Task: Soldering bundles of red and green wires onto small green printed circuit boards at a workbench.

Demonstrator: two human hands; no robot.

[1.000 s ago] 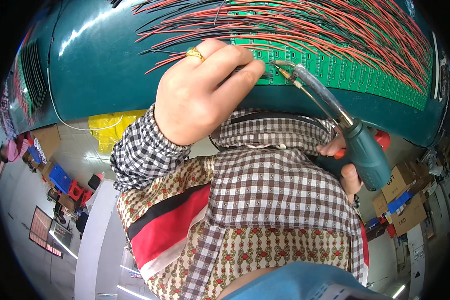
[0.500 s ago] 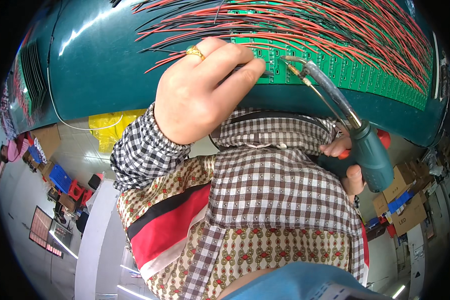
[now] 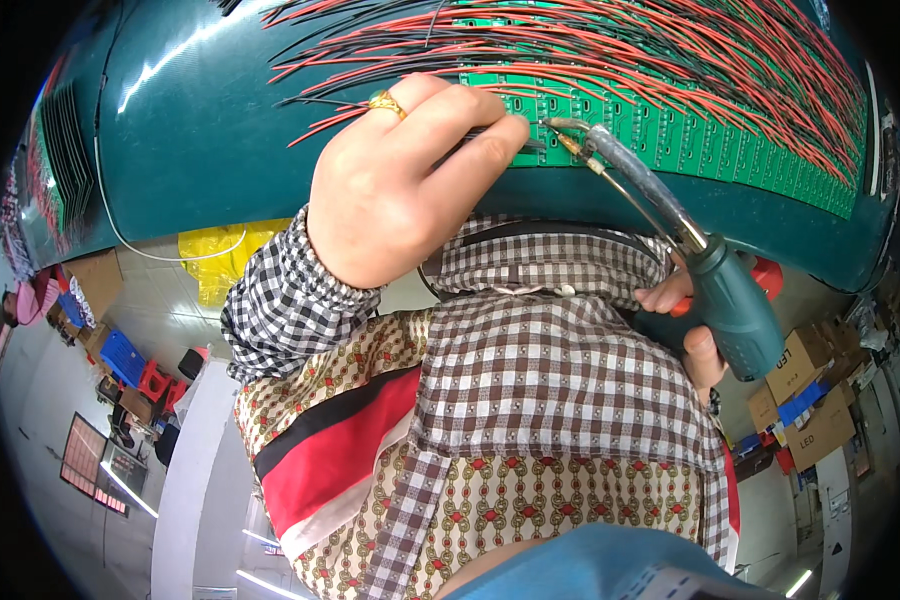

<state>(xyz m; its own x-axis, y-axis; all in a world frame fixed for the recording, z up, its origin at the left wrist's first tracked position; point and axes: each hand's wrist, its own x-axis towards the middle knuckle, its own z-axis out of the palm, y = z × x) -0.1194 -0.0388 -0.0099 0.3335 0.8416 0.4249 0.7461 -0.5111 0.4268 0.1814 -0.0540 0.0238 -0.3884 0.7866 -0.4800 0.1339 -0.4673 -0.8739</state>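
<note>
My left hand (image 3: 400, 185), with a gold ring, is closed over the near edge of the green circuit boards (image 3: 670, 145). From its fingers pokes a thin grey tip (image 3: 536, 146), apparently of tweezers; most of that tool is hidden by the hand. My right hand (image 3: 703, 352) grips the dark green handle of a soldering gun (image 3: 735, 310) with red parts, which covers most of the hand. The gun's bent tip and brass feed nozzle meet the boards just right of the grey tip. Red and black wires (image 3: 530, 62) lie across the boards.
The boards lie side by side in a long row on a dark green mat (image 3: 210, 150). At the far left stands a stack of boards with wires (image 3: 62, 160). A white cable (image 3: 120, 235) loops over the mat's near edge. Below are a yellow bag (image 3: 215, 265) and cardboard boxes (image 3: 815, 425).
The soldering gun's tip has shifted slightly left, closer to my left fingertips, and its handle has tilted a little with my right hand. My left hand has barely moved.
</note>
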